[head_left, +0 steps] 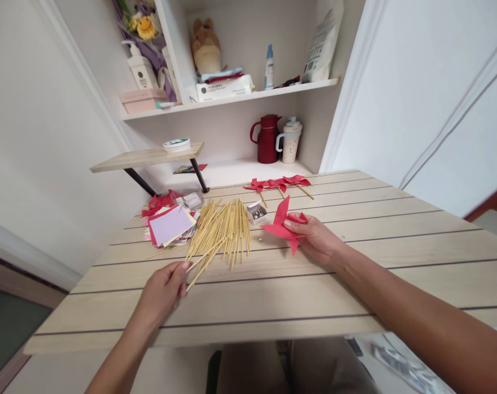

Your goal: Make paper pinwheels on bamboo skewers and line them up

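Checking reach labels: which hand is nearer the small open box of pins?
Right. The right hand, holding a red pinwheel, lies just right of the box; the left hand is farther, at the sticks.

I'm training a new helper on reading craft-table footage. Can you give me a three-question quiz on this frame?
1. True or false: the right hand holds a red paper pinwheel.
2. What is the left hand pinching?
A. a wooden stick
B. a pin
C. a paper square
3. How many finished pinwheels on sticks lie at the table's far side?

Key: 1 true; 2 A; 3 three.
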{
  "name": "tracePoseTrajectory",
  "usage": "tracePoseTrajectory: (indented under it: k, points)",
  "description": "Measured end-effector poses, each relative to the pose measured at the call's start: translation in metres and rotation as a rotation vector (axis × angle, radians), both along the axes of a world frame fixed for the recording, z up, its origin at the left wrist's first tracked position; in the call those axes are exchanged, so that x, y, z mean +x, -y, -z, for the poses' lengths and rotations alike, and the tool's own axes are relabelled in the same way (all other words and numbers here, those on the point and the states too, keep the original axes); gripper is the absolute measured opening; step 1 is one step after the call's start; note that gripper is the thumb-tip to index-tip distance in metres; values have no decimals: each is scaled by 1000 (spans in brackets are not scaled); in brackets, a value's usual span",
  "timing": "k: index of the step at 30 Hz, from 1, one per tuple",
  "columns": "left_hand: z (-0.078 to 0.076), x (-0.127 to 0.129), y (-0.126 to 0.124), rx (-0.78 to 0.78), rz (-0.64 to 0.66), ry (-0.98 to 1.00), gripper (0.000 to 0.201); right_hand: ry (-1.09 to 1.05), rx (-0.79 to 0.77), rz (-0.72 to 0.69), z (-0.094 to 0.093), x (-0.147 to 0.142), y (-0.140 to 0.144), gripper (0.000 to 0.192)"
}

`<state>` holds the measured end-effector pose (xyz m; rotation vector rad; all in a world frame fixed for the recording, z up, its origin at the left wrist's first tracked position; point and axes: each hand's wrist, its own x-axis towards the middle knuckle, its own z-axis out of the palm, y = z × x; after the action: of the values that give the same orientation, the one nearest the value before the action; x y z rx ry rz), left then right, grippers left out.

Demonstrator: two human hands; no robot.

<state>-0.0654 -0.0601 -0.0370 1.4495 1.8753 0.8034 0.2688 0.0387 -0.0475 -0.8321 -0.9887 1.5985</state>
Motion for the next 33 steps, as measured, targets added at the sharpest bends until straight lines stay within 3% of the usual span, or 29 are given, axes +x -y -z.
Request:
tracePoseTrajectory:
  k: [6, 11, 14, 19, 21, 24, 27, 30, 33]
  points:
    - [-10, -26, -3, 77, -73, -203, 57, -15, -28, 2, 5, 1, -2, 28]
    - [-14, -34, 2, 137, -133, -474, 42, -11, -39, 1, 5, 1, -3, 28]
    - [-16, -24, 9, 200, -38, -560, 35, -17, -48, 13, 5, 1, -3, 28]
    - [-19, 0, 20, 0, 120, -720, 34, -32, -43, 2, 5, 2, -3, 25]
    - [-18, 6, 22, 7, 214, -665, 36, -34, -38, -11, 5, 1, -2, 24]
    - [-13, 7, 21, 176, 336, -473, 38, -39, -36, -19, 2, 1, -1, 25]
    - [-10, 4, 10, 448, 252, -572, 32, -53, -49, 4, 0, 0, 0, 27]
    - [-8, 2, -6, 489, 459, -753, 33, -60, -62, 5, 0, -1, 1, 25]
    - [-6, 2, -21, 468, 622, -814, 36, -76, -53, -6, 0, -1, 1, 23]
